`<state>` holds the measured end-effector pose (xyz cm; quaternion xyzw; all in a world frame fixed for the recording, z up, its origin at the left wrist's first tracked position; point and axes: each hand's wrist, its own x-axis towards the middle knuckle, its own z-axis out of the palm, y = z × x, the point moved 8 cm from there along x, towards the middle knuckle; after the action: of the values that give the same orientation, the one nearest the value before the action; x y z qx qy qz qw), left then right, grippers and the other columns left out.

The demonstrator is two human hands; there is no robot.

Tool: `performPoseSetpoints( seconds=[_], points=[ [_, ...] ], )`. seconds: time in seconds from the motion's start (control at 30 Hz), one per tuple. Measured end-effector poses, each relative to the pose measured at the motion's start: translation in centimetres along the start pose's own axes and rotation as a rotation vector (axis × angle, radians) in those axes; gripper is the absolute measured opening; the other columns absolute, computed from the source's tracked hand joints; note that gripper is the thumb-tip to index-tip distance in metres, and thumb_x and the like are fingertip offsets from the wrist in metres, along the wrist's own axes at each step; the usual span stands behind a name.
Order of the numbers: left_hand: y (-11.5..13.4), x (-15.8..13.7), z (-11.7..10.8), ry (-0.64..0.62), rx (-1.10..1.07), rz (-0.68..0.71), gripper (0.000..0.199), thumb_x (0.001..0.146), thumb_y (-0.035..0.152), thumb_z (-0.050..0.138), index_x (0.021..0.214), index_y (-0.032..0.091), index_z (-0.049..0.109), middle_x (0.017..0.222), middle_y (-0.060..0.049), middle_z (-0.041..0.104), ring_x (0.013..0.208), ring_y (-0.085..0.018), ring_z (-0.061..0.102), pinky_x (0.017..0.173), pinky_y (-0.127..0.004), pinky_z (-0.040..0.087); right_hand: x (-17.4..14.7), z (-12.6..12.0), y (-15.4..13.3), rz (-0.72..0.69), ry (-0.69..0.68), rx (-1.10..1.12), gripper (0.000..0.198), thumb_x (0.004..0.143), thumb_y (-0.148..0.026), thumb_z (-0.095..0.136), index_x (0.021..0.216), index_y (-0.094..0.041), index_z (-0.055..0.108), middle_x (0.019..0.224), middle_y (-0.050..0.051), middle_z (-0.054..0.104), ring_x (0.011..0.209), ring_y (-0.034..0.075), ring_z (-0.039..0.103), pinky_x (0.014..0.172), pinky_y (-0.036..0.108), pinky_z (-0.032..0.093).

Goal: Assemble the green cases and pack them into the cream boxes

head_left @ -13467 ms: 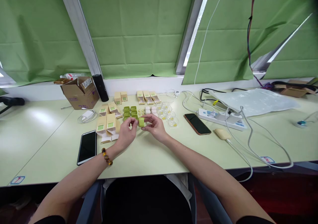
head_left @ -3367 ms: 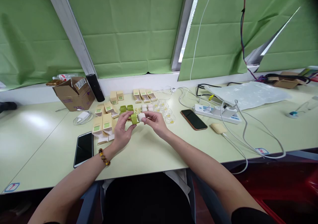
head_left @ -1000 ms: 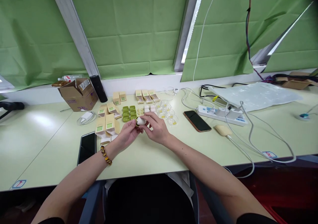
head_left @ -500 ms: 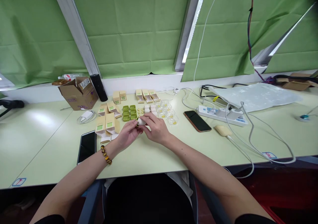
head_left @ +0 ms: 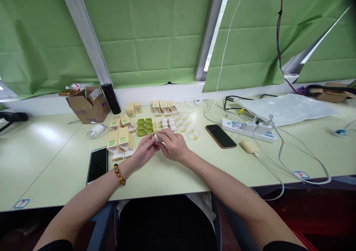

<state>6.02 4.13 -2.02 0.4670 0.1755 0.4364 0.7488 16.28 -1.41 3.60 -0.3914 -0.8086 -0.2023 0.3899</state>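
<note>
Between my two hands is a small white rounded piece, with a dark bit at its left end. My left hand pinches it from the left, and a bead bracelet circles that wrist. From the right, the fingers of my right hand are closed on the same piece. Just beyond the hands stand several green square cups, tiny pale yellow pieces, and white and pinkish small cylinders. Clear plastic cups with yellow bits inside are right of these.
Open small cartons stand left of the hands, with more cartons behind. A phone lies at left, another phone at right. A power strip with cables, a cardboard box and a black cylinder are around.
My right hand's fingers have lowered slightly over the white piece, showing more of the pinkish cylinders behind. Both hands still hold the piece in nearly the same place.
</note>
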Motion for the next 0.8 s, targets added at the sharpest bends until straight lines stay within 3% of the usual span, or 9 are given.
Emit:
performPoseSetpoints(
  seconds=[0.3, 0.53, 0.8],
  points=[
    [0.0, 0.1, 0.0, 0.062, 0.046, 0.039, 0.025, 0.089, 0.037, 0.076, 0.103, 0.018, 0.068, 0.091, -0.003, 0.064, 0.077, -0.013, 0.053, 0.071, -0.027, 0.045, -0.3, -0.2, -0.6, -0.065, 0.066, -0.038, 0.023, 0.104, -0.024, 0.053, 0.122, -0.014, 0.064, 0.111, 0.015, 0.075, 0.09, 0.022, 0.073, 0.061, 0.031, 0.053],
    [0.4, -0.1, 0.7, 0.037, 0.047, 0.071, 0.028, 0.09, 0.038, 0.076, 0.107, 0.018, 0.069, 0.091, -0.002, 0.062, 0.08, -0.014, 0.053, 0.073, -0.027, 0.044, -0.2, -0.4, -0.9, -0.096, 0.101, -0.055, 0.021, 0.104, -0.022, 0.052, 0.118, -0.014, 0.065, 0.105, 0.013, 0.075, 0.087, 0.021, 0.072, 0.061, 0.03, 0.053],
    [-0.1, -0.1, 0.3, 0.007, 0.037, 0.118, 0.03, 0.094, 0.039, 0.073, 0.118, 0.02, 0.07, 0.104, -0.005, 0.067, 0.088, -0.015, 0.058, 0.08, -0.028, 0.048, -0.1, -0.6, -1.1, -0.11, 0.121, -0.079, 0.021, 0.103, -0.02, 0.053, 0.117, -0.014, 0.068, 0.102, 0.012, 0.075, 0.086, 0.02, 0.072, 0.062, 0.029, 0.053]
  ],
)
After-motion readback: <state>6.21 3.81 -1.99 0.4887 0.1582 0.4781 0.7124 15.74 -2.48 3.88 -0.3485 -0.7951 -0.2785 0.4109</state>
